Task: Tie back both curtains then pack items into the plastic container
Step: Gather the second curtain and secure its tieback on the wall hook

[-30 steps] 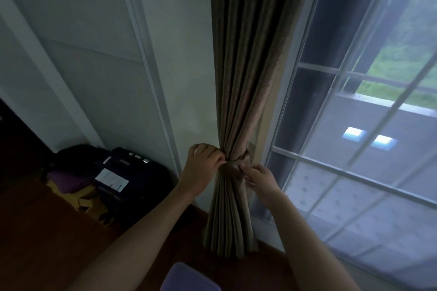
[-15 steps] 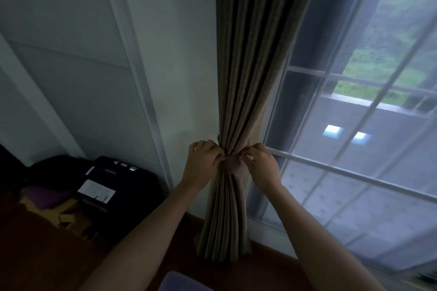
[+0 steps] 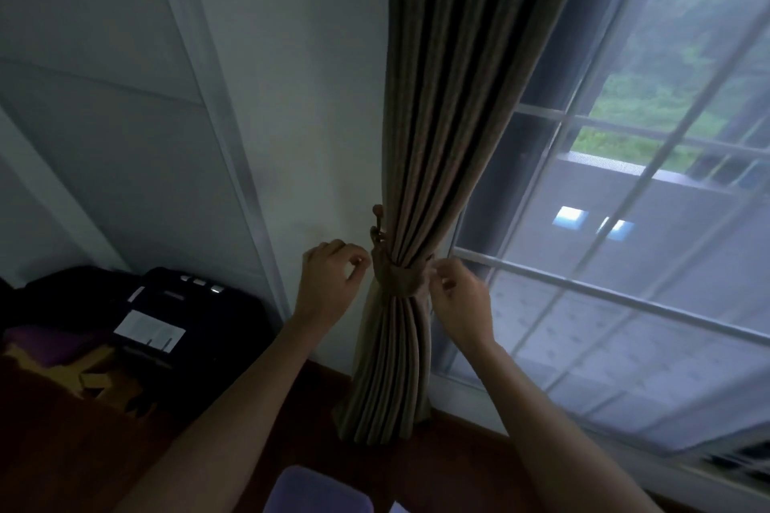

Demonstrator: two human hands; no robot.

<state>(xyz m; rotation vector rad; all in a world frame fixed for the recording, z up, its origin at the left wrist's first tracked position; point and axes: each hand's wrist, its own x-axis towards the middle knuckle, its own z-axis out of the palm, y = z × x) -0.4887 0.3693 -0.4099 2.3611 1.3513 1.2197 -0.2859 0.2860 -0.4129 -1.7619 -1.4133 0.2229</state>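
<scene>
A brown pleated curtain (image 3: 441, 117) hangs at the window's left edge, gathered into a tight bundle. A matching tieback band (image 3: 396, 277) wraps around it and loops up onto a small wall hook (image 3: 378, 221). My left hand (image 3: 329, 283) hovers just left of the band, fingers loosely curled and holding nothing. My right hand (image 3: 458, 300) floats just right of the band, fingertips near the fabric but apart from it. No plastic container can be made out with certainty.
A large window (image 3: 625, 262) with white bars fills the right side. A dark suitcase (image 3: 179, 312) with a white label lies on the wooden floor at left, among dark bags. A pale purple object (image 3: 316, 491) shows at the bottom edge.
Both hands pinched the tieband at the curtain before. Now they have let go and drawn apart to either side, and the band stays hooked on the wall.
</scene>
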